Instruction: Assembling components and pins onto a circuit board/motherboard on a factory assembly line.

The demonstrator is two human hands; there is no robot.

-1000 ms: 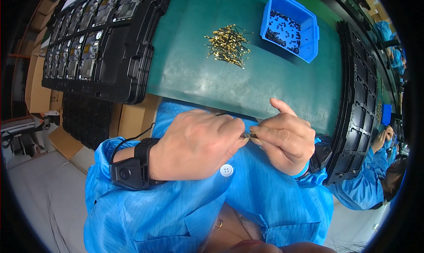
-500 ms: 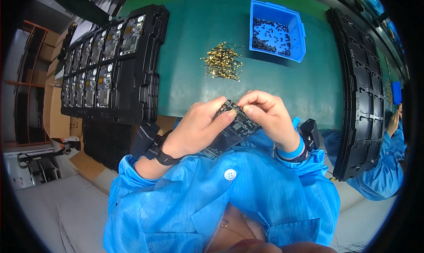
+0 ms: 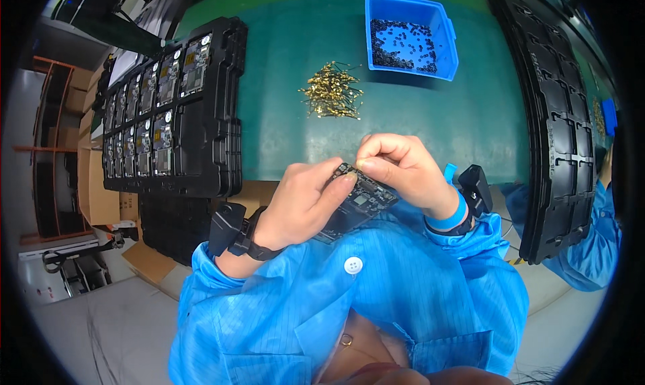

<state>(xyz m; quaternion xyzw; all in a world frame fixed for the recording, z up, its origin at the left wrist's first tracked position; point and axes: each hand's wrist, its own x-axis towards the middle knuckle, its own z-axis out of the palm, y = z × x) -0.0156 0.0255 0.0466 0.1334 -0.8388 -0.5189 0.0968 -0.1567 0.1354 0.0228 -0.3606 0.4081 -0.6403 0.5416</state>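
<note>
A dark circuit board (image 3: 363,200) is held tilted in front of my chest. My left hand (image 3: 299,200) grips it along its left side, with the thumb pressed on its face near the top corner. My right hand (image 3: 411,173) is at that same top edge, thumb and forefinger brought together in a pinch. Whatever sits between those fingertips is too small to make out. On the green mat beyond my hands lies a heap of thin dark cables with gold-coloured ends (image 3: 331,93).
A blue bin (image 3: 451,52) with many small black parts stands at the back right. To the left, a black tray (image 3: 228,82) holds several circuit boards in its pockets. Stacked black trays (image 3: 561,136) stand on the right, with a co-worker's blue sleeve (image 3: 591,247) beyond.
My right thumb and forefinger have shifted left along the board's top edge, toward its corner. The left hand keeps its grip on the board. The whole view has shifted slightly.
</note>
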